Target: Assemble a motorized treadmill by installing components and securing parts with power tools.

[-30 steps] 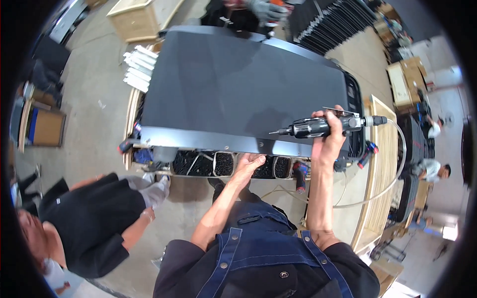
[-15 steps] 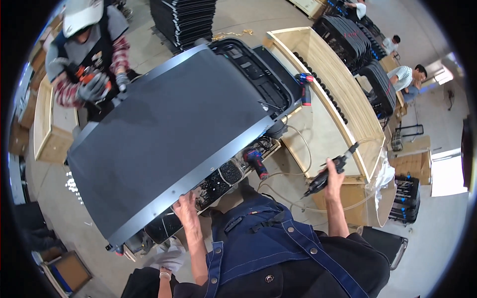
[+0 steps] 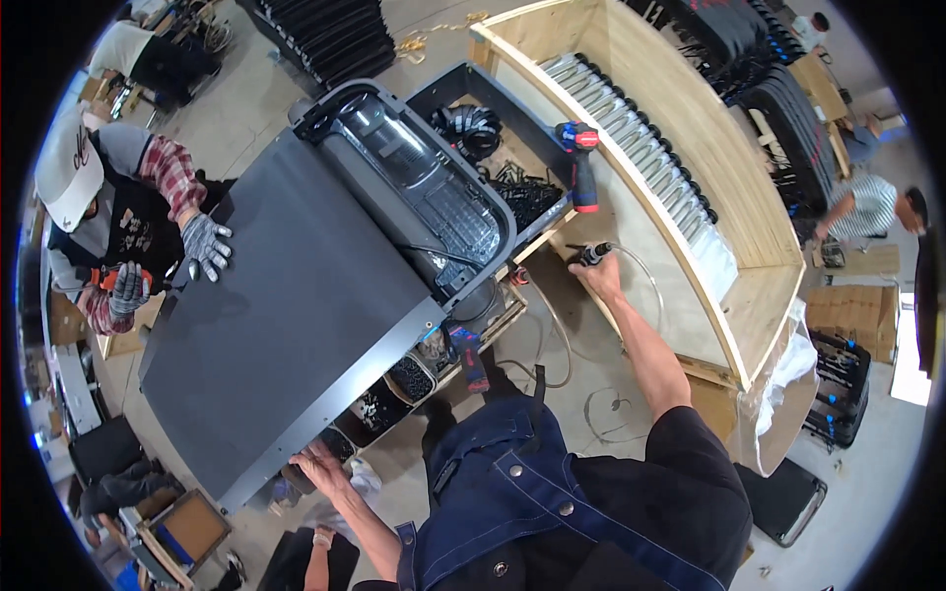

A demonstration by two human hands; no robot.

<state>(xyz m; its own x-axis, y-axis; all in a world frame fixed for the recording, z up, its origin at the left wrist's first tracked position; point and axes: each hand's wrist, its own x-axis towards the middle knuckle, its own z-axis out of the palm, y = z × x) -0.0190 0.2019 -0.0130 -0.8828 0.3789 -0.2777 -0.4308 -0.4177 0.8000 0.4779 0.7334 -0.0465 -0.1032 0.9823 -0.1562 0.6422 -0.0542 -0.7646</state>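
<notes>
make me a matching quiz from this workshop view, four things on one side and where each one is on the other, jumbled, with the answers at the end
Things
1. left hand
2. right hand
3. metal rods
4. co-worker's empty gloved hand

Places
A. inside the wooden crate
B. fingers spread over the dark panel
C. at the silver edge of the panel, on the wearer's side
D. around the hose-fed screwdriver

Pairs: 1-C, 2-D, 3-A, 4-B
</notes>
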